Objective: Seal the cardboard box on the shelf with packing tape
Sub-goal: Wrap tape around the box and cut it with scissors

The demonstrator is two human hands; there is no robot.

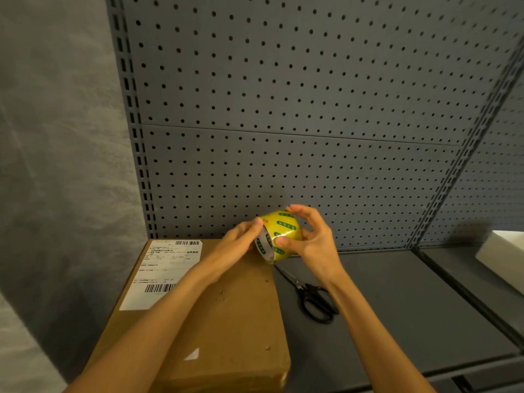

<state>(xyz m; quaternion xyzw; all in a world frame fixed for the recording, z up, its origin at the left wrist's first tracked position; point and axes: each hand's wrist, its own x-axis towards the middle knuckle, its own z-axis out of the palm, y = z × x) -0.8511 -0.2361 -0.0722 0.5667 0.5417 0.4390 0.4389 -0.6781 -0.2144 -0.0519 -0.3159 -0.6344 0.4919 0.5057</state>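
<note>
Behind the whole scene: grey pegboard back panel (pixel 283 109), perforated, with slotted uprights at left and right. Grey textured wall to its left.

Grey shelf (pixel 397 307) runs across the lower frame. Brown cardboard box (pixel 226 321) lies flat on its left part, far edge close to the pegboard, top face closed. White shipping label (pixel 164 273) with two barcodes stuck on the box's far-left area; text too small to read. Small white scrap near the box's near-right corner.

White object (pixel 502 256) on the shelf at the far right, cut off by the frame edge; cannot tell what it is.

Black-handled scissors (pixel 312 296) lie on the shelf just beside the box's right edge, blades closed and pointing toward the pegboard, handles toward the viewer.

Both forearms reach in from the bottom. Right hand (pixel 314 239) grips the tape roll (pixel 279 236) from the right, thumb on its near side, fingers curled over the top. Left hand (pixel 241 245) is at the roll's left rim, fingers extended, tips touching the roll's edge; whether they pinch a tape end I cannot tell.

Roll: yellow with green markings, held in the air above the box's far-right corner, tilted, core opening facing lower left. No tape visible on the box.
</note>
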